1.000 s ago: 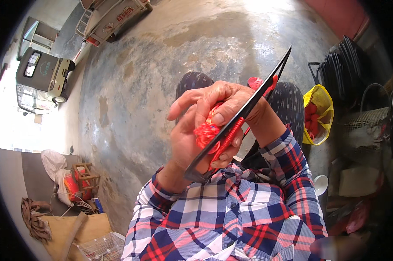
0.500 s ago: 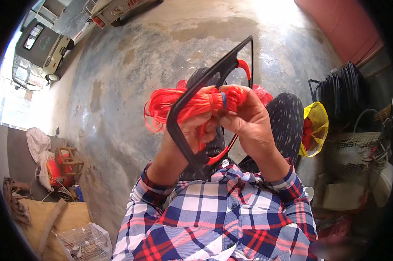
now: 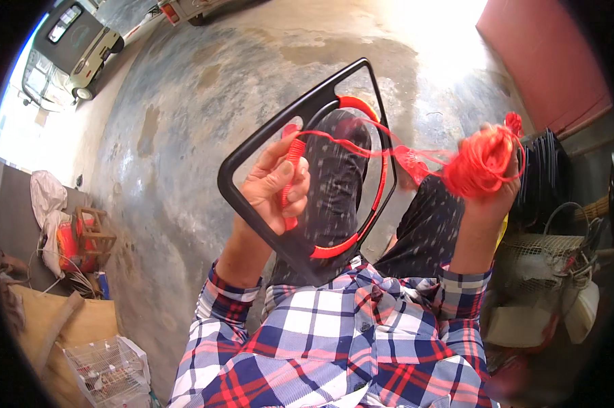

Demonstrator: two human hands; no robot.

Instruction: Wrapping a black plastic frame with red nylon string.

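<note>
The left hand (image 3: 277,182) is closed around a straight bar tightly wrapped in red cord (image 3: 294,155), on the left side of a flat, angular black frame (image 3: 286,117) with a curved inner rim partly covered in red. The frame is held tilted above the lap, over dark trousers with pale flecks (image 3: 330,183). The right hand (image 3: 502,190), out to the right, is curled around a loose, looped bundle of glossy red cord (image 3: 480,162); a slack strand (image 3: 347,144) runs from it to the bar.

The frame looks light and fairly stiff, probably plastic, and the wrapped bar should give the surest hold. The cord seems soft, light and slippery, likely to tangle or spill loops unless cradled around its middle.

The right fingers are blurred and mostly behind the bundle, so their exact grip cannot be told. The left fingers hide part of the bar, and how the strand joins it is unclear. A yellow bag (image 3: 502,231) is nearly all hidden behind the right forearm.
</note>
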